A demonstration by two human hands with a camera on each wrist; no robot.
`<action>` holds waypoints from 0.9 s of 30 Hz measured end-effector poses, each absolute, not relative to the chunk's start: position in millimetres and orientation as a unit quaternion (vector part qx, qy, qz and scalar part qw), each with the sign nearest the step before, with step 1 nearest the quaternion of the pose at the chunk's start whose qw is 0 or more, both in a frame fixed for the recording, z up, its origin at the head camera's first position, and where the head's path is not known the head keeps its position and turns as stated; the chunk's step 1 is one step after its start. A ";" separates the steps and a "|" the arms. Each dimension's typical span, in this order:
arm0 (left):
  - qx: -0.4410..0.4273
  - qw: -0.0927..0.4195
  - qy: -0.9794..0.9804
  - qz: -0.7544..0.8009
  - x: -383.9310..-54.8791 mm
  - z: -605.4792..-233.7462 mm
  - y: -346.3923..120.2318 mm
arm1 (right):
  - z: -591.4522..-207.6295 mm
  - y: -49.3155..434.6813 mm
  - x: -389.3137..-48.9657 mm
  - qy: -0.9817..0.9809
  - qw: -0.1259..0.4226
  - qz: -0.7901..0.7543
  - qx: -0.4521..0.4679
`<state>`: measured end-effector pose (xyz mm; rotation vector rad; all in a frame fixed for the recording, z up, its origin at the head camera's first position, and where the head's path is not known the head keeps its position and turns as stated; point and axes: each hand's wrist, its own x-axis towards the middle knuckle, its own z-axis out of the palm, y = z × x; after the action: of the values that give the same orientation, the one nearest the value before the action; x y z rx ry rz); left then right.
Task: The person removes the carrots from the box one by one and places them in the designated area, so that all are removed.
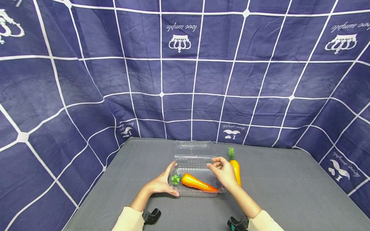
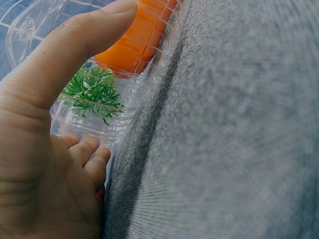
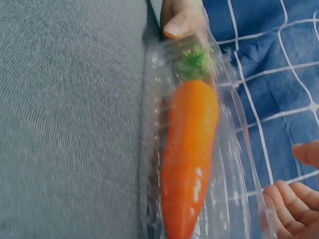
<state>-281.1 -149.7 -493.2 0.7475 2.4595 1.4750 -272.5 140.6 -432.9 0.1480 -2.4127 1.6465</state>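
A clear plastic clamshell container (image 1: 199, 170) stands on the table with its lid (image 1: 193, 149) folded back. Inside lies an orange toy carrot (image 1: 198, 182) with a green leafy top (image 2: 92, 92), its tip toward the right end. My left hand (image 1: 162, 184) grips the container's left end, thumb along the front and fingers around the side. Over the right part of the container hovers my right hand (image 1: 224, 171), fingers loosely bent with nothing between them. A second carrot (image 1: 236, 170) lies on the table just right of that hand, partly hidden by it.
The grey table (image 1: 274, 186) extends to both sides of the container. Behind it hangs a dark blue cloth (image 1: 216, 77) with white grid lines, which also closes in the left and right sides. A black band (image 1: 151, 216) is on the left wrist.
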 end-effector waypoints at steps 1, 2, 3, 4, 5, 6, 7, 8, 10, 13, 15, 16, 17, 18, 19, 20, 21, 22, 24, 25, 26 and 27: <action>0.250 0.089 0.826 0.497 -280.9 -493.0 -149.8 | -433.9 136.8 -272.2 -0.823 0.103 0.555 0.062; 0.250 0.090 0.825 0.498 -280.9 -493.0 -150.1 | -434.6 133.3 -271.6 -0.827 0.098 0.548 0.073; 0.250 0.092 0.825 0.499 -280.8 -492.8 -150.3 | -435.6 130.1 -271.2 -0.831 0.092 0.542 0.083; 0.250 0.093 0.825 0.499 -280.7 -492.7 -150.4 | -436.6 127.1 -271.2 -0.835 0.090 0.535 0.093; 0.250 0.093 0.824 0.500 -280.7 -492.8 -150.6 | -437.9 124.3 -271.3 -0.837 0.085 0.531 0.104; 0.250 0.094 0.824 0.500 -280.5 -492.7 -150.8 | -439.0 121.9 -271.0 -0.838 0.078 0.529 0.113; 0.253 0.093 0.822 0.501 -280.4 -493.0 -150.9 | -440.2 119.6 -270.9 -0.839 0.073 0.524 0.123; 0.254 0.093 0.822 0.501 -280.5 -493.2 -151.0 | -441.1 117.6 -270.7 -0.840 0.066 0.522 0.133; 0.254 0.094 0.822 0.501 -280.4 -493.5 -151.2 | -443.6 114.4 -270.7 -0.842 0.054 0.513 0.156; 0.254 0.092 0.821 0.503 -280.9 -494.4 -151.1 | -446.8 111.1 -271.3 -0.847 0.039 0.499 0.181; 0.251 0.091 0.822 0.502 -281.2 -494.7 -151.1 | -448.2 110.0 -272.1 -0.851 0.033 0.487 0.193; 0.250 0.091 0.823 0.502 -281.3 -494.8 -151.0 | -448.7 109.6 -272.6 -0.854 0.029 0.481 0.196; 0.251 0.091 0.822 0.503 -281.5 -495.1 -150.8 | -449.2 109.4 -273.0 -0.858 0.026 0.473 0.200; 0.251 0.092 0.821 0.504 -281.6 -495.1 -150.8 | -449.5 109.2 -273.4 -0.860 0.021 0.467 0.204; 0.251 0.092 0.820 0.505 -281.6 -495.0 -150.8 | -449.6 109.1 -273.7 -0.863 0.016 0.461 0.208; 0.251 0.093 0.819 0.507 -281.6 -495.0 -150.8 | -449.7 109.2 -273.7 -0.865 0.008 0.455 0.212; 0.252 0.094 0.818 0.509 -281.7 -495.0 -150.9 | -450.0 109.2 -273.8 -0.867 0.002 0.449 0.216; 0.253 0.095 0.816 0.511 -281.7 -494.9 -150.9 | -450.4 109.3 -273.8 -0.869 -0.006 0.444 0.220; 0.253 0.096 0.814 0.514 -281.7 -494.7 -151.2 | -451.0 109.1 -273.5 -0.870 -0.019 0.437 0.229; 0.253 0.096 0.814 0.513 -281.7 -494.8 -151.3 | -451.7 109.1 -273.5 -0.871 -0.023 0.433 0.233; 0.254 0.097 0.814 0.514 -281.7 -494.9 -151.4 | -452.4 108.9 -273.5 -0.872 -0.026 0.429 0.236; 0.254 0.096 0.814 0.513 -281.6 -495.1 -151.5 | -453.5 108.7 -273.8 -0.873 -0.027 0.424 0.241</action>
<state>-281.6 -151.5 -495.1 0.7515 2.4133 1.5197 -273.8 108.7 -453.5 0.7692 -2.7904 1.3541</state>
